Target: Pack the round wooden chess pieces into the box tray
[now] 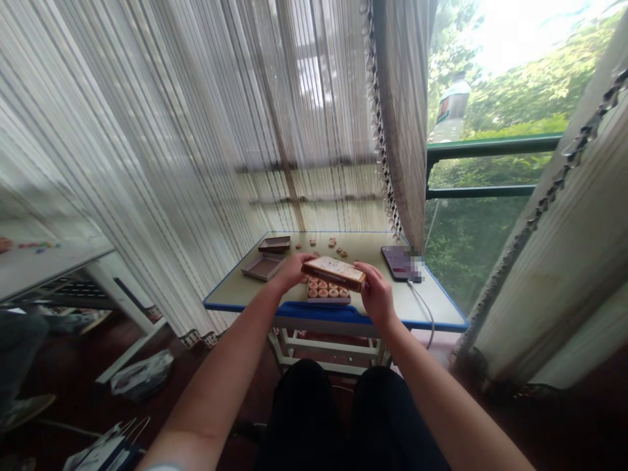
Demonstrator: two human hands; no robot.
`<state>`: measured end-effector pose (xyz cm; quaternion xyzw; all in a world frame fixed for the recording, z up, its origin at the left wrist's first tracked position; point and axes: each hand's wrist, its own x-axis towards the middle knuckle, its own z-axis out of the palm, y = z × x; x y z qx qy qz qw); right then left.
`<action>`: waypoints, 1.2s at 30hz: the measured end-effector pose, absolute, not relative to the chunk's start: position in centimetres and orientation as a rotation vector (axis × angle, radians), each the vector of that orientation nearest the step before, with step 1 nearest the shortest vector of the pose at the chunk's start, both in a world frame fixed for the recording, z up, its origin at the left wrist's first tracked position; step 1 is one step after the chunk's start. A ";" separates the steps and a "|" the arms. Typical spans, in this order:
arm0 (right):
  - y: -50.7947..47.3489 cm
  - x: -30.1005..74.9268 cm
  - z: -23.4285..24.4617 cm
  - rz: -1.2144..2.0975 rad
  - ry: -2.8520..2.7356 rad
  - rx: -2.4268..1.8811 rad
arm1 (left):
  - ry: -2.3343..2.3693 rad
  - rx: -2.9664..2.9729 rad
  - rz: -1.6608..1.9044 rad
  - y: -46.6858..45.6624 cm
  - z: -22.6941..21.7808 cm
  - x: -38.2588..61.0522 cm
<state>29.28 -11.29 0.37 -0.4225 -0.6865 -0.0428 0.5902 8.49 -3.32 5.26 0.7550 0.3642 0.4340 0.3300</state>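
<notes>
Between my two hands is a flat box lid with a printed pale top and brown sides, tilted slightly. My left hand grips its left end, and my right hand is closed round the right end. Below the lid, near the table's front edge, sits an open box of round Chinese chess pieces in rows; the lid hides its back part. Several loose chess pieces lie farther back on the table. An open tray-like box part rests left of my left hand, with a second brown one behind it.
The small table has a blue edge. A phone with a white cable lies at its right. String curtains hang behind, beside a window with a green rail. Another table stands left; bags lie on the floor.
</notes>
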 end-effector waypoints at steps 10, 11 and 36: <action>-10.3 29.3 -0.4 -0.092 -1.440 -1.091 | 0.863 2.032 1.463 -4.2 1.8 6.9; -10.3 29.2 -0.4 -0.114 -1.434 -1.104 | 0.843 2.021 1.472 -4.1 1.4 6.8; -8.7 29.0 -0.5 -0.089 -1.519 -1.210 | 1.017 2.358 1.394 -4.5 1.1 7.6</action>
